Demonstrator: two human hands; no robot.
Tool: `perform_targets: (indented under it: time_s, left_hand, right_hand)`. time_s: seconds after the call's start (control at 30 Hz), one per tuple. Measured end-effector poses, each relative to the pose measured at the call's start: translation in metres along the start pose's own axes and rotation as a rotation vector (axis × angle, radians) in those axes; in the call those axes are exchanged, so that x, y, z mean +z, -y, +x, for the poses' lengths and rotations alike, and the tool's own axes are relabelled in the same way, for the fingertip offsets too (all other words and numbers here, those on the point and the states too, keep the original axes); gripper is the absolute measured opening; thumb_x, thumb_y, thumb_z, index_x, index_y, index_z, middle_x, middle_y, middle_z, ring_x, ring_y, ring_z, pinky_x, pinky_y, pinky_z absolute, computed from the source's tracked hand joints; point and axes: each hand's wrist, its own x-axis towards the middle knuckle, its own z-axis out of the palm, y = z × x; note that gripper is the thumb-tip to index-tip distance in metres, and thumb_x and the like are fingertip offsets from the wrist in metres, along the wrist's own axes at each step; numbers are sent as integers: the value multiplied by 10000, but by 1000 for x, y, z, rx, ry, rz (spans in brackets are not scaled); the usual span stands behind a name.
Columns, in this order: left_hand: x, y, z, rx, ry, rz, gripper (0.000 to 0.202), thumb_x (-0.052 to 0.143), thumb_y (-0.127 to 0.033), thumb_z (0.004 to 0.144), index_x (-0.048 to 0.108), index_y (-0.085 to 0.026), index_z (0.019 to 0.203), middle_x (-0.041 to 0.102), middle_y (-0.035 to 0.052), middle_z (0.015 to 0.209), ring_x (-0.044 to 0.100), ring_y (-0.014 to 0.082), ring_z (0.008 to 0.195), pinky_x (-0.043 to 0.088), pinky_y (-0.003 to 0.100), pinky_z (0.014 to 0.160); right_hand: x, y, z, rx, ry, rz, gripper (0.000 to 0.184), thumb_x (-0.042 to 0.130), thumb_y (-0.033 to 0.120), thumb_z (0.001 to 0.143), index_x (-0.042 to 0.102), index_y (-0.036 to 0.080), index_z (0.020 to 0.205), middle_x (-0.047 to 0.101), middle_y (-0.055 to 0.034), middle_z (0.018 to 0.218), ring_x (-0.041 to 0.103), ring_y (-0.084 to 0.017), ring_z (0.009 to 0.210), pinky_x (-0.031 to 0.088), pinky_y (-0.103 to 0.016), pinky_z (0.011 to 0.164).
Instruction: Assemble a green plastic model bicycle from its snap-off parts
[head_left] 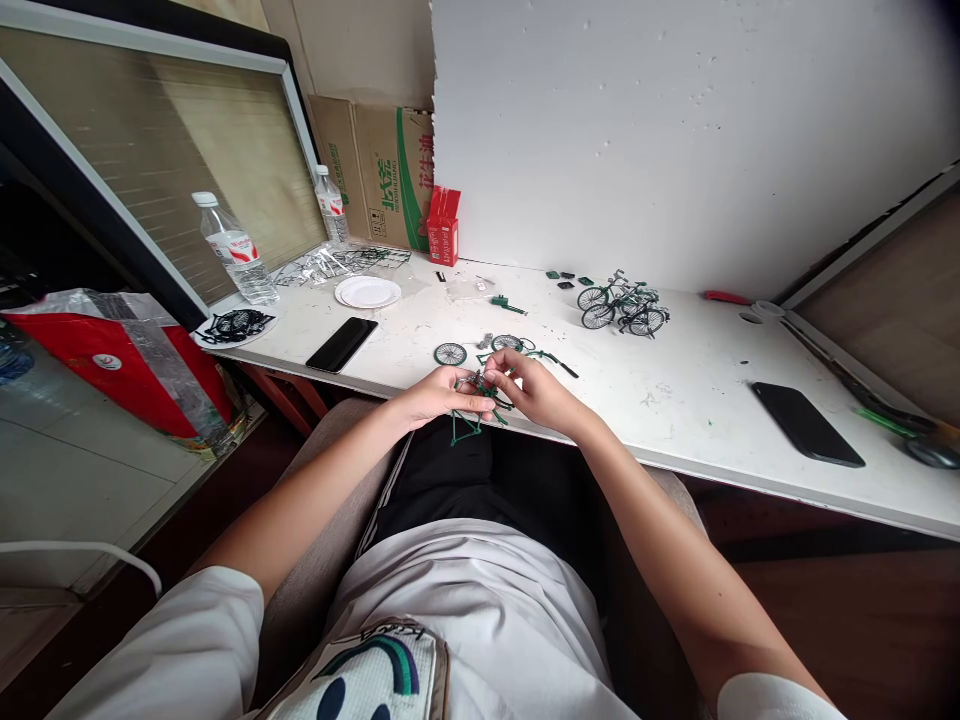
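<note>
Just over the table's front edge, my left hand (pixel 439 397) is closed on a green model bicycle frame (pixel 466 430), part of which hangs below the fingers. My right hand (pixel 534 388) meets it from the other side, fingertips pinched at a small silvery part (pixel 480 378) on the frame. My fingers hide much of where the two pieces meet. Right behind the hands lie a loose spoked wheel (pixel 450 354), a second wheel (pixel 507 343) and thin green and black parts (pixel 551 360).
Assembled model bicycles (pixel 622 305) stand at the back right. On the white table (pixel 600 400) lie a phone (pixel 342 345), another black phone (pixel 808 424), a white plate (pixel 367 292) and a plate of black parts (pixel 234 326). A water bottle (pixel 236 250) stands left.
</note>
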Motion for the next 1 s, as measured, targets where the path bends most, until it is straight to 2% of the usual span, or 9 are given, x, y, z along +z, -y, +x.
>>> perform_targets:
  time_s: [0.6, 1.0]
  left_hand:
    - [-4, 4, 2, -13, 7, 28, 468, 986, -287, 690, 741, -91, 1037, 771, 76, 845, 778, 198, 824, 606, 343, 869]
    - [0, -1, 0, -13, -10, 26, 486, 985, -308, 697, 739, -94, 1057, 776, 83, 882, 782, 206, 861, 601, 370, 919]
  right_hand:
    - [1, 4, -1, 2, 32, -1, 288, 480, 492, 1088, 574, 223, 1047, 660, -70, 972, 603, -213, 859, 482, -342, 782]
    - [3, 2, 0, 14, 16, -3, 275, 466, 476, 1093, 568, 226, 1045, 649, -66, 961, 599, -218, 869, 476, -343, 777]
